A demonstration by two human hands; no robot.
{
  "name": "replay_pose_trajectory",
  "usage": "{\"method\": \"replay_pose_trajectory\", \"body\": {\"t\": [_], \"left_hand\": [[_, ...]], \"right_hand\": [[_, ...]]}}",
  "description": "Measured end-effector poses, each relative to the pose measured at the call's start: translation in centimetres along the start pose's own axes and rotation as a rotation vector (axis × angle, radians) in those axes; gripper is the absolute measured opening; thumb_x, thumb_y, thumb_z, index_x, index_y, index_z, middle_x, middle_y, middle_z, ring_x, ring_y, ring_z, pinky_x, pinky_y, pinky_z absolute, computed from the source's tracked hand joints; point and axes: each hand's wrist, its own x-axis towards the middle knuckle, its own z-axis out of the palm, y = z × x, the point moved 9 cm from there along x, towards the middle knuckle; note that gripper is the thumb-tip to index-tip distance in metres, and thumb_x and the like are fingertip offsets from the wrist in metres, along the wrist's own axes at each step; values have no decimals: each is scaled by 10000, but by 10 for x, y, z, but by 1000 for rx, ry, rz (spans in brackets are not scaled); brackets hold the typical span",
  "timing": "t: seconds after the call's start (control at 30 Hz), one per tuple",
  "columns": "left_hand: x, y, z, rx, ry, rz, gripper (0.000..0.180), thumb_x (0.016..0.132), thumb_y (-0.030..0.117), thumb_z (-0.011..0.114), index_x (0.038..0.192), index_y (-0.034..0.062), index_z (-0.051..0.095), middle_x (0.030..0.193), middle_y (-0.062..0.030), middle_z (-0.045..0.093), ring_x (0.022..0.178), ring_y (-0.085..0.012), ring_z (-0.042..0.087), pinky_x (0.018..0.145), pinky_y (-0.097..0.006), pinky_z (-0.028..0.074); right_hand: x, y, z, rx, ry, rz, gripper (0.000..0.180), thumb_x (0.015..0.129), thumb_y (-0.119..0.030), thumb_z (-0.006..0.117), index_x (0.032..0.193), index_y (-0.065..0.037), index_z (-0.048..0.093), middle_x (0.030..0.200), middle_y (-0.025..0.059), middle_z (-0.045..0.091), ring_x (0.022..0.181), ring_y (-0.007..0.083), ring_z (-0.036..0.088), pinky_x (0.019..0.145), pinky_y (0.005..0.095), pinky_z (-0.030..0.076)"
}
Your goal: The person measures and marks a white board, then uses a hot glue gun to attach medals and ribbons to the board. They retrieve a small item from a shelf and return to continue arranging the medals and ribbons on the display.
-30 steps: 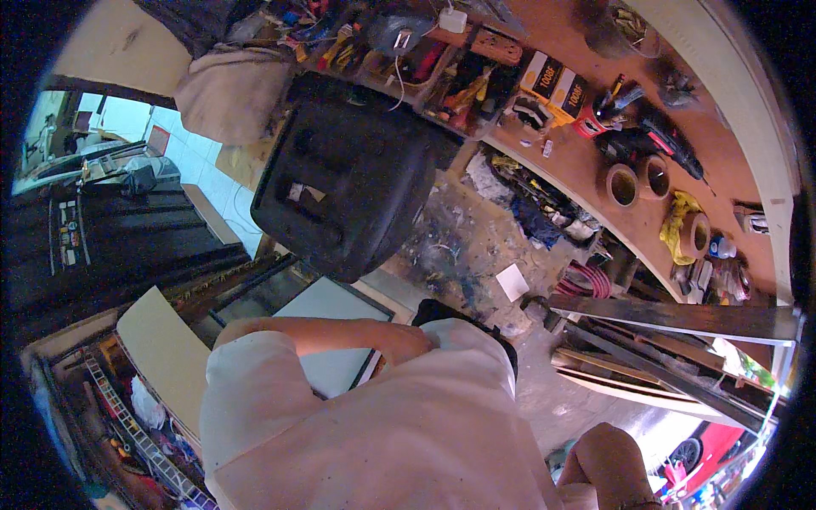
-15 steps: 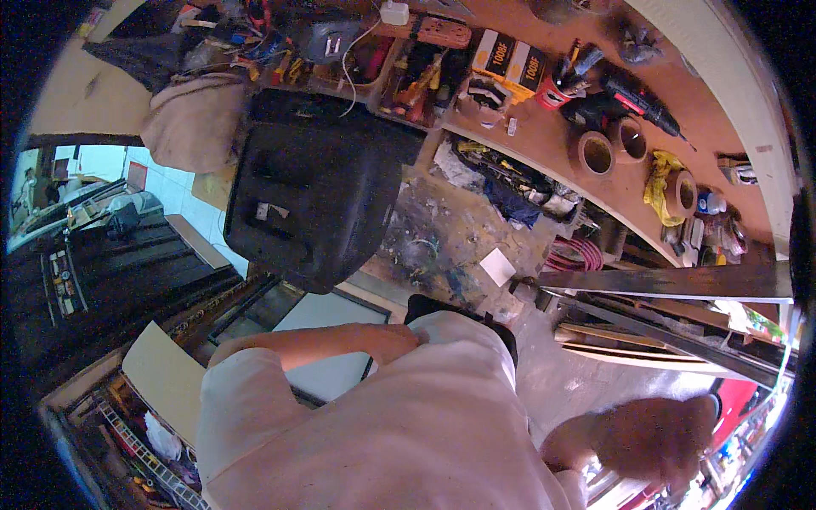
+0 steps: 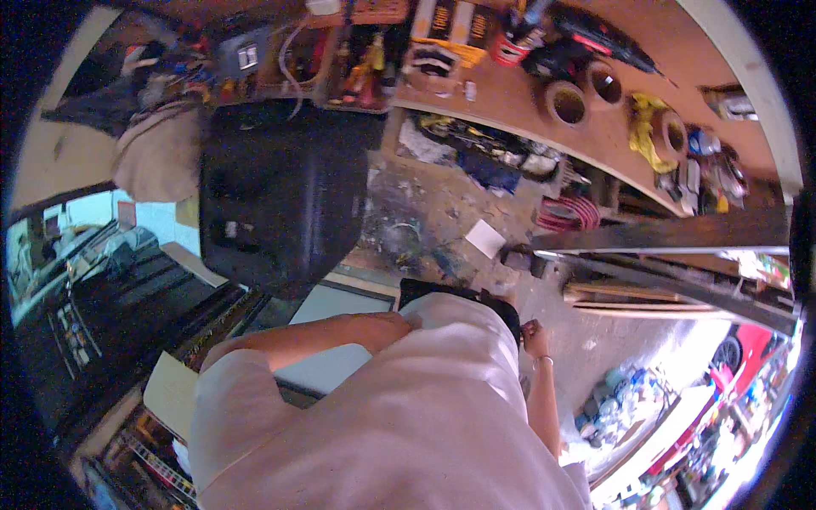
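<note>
My left hand [image 3: 387,329] lies against the front of my light shirt [image 3: 399,399] at the waist. Its fingers go out of sight at the cloth, so I cannot see whether it holds anything. Down at my right hip, beside the dark shorts [image 3: 510,316], is my right hand [image 3: 535,338], with a thin band on its wrist. Its fingers look curled; what they hold, if anything, is too small to make out. Past my left forearm stands a framed pale panel [image 3: 340,306]. A large black plastic case or seat-like shell [image 3: 285,195] stands ahead of it.
A brown workbench [image 3: 510,81] curves across the far side, bearing tape rolls [image 3: 567,104], a drill [image 3: 608,38] and boxes [image 3: 466,24]. Metal bars [image 3: 663,240] jut in from the right. On the stained floor lies a white square [image 3: 484,239]. A red car [image 3: 748,353] shows at far right.
My right hand has come from the lower right, where it was blurred, in to my right hip. The view has shifted, so the bench sits higher and further left. My left hand stays at the waist.
</note>
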Motion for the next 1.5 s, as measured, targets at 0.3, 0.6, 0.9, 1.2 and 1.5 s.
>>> {"method": "replay_pose_trajectory", "body": {"t": [0.3,0.6,0.9,1.2,1.5], "left_hand": [[2,5,-10,74,-62,-1,428,770,358,809,1087,84,719,1050,-180,751,977,-427,703,851,-520,561],[2,20,-26,2,-24,62,416,753,352,809,1044,68,722,1003,-194,748,952,-438,697,831,-527,555],[6,10,-17,71,-101,1,485,716,289,841,1123,71,694,1049,-217,727,1020,-440,679,867,-512,543],[52,-104,-38,54,-310,-235,276,850,293,774,1002,63,770,1040,-170,762,902,-273,719,789,-434,548],[154,-183,-257,-1312,1238,-177,593,1022,570,565,1244,20,572,1059,-133,722,814,-251,762,630,-370,605]], "right_hand": [[-39,32,9,-147,102,108,291,1030,-275,583,1066,-5,687,920,227,744,854,354,739,736,455,548],[-1,-29,-9,52,116,139,365,1033,-364,593,1048,-8,672,883,177,744,785,328,714,733,452,545],[0,-40,1,-10,148,82,304,1014,-341,612,1080,-57,695,957,248,732,938,480,690,773,530,537],[-19,-38,-6,150,172,147,281,1024,-284,604,1063,-27,712,990,233,739,938,428,710,815,468,544],[-44,-23,-4,124,261,122,293,1036,-269,606,1046,10,697,815,146,713,736,200,650,703,360,519]]}}
